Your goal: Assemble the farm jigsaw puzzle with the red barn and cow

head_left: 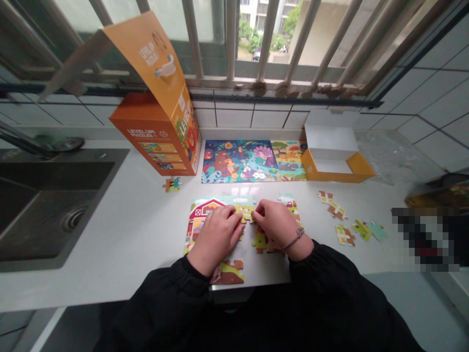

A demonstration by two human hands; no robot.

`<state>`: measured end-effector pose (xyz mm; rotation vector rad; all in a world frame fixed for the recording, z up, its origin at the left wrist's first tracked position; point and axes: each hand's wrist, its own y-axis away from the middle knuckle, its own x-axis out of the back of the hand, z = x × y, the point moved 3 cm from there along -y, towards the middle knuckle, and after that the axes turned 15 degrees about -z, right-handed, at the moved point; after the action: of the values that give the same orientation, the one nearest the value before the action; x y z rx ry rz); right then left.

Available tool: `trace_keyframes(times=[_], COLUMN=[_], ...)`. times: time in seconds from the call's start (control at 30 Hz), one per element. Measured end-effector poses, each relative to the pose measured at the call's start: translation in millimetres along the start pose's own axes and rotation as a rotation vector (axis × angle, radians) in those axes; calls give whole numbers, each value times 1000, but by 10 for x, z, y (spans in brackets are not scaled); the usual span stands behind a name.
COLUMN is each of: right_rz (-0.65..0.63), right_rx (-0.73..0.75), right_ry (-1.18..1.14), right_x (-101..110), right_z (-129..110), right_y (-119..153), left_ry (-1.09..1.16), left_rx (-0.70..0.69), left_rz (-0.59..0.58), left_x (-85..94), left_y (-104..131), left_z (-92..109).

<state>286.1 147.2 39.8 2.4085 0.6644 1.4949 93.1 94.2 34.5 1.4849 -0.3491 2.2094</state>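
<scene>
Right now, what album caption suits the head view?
Both hands on a partly assembled barn puzzle, tall orange box behind.

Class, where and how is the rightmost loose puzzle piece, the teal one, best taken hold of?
The teal piece is probably best pinched by its near and far edges, the right hand coming from above: it lies flat on the counter, those edges look free, and its left side sits close to the green piece.

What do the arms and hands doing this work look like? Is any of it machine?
No machine parts or cables show: these are a person's bare left hand and right hand, without gloves. Loose, plain black fabric sleeves reach the wrists. A thin, dark reddish, cord-like bracelet with a knotted-looking detail circles the right wrist.
</scene>
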Motion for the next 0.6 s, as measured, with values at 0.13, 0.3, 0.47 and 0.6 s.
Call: trace_keyframes(times=[0.13,0.3,0.47,0.6], right_rz=[-6,-19,250,254], right_rx=[11,45,102,368], right_ry=[5,-27,-95,112], right_x=[5,115,294,61], right_z=[-1,98,383,417], right_y=[-53,-59,196,445], left_ry=[-43,-110,-120,-128], left_rx=[4,-38,-29,-37], left_rz=[3,-17,-44,-37], left_x=[-27,-52,-52,-60], left_y=[2,-1,-6,-9], left_z=[12,62,69,54])
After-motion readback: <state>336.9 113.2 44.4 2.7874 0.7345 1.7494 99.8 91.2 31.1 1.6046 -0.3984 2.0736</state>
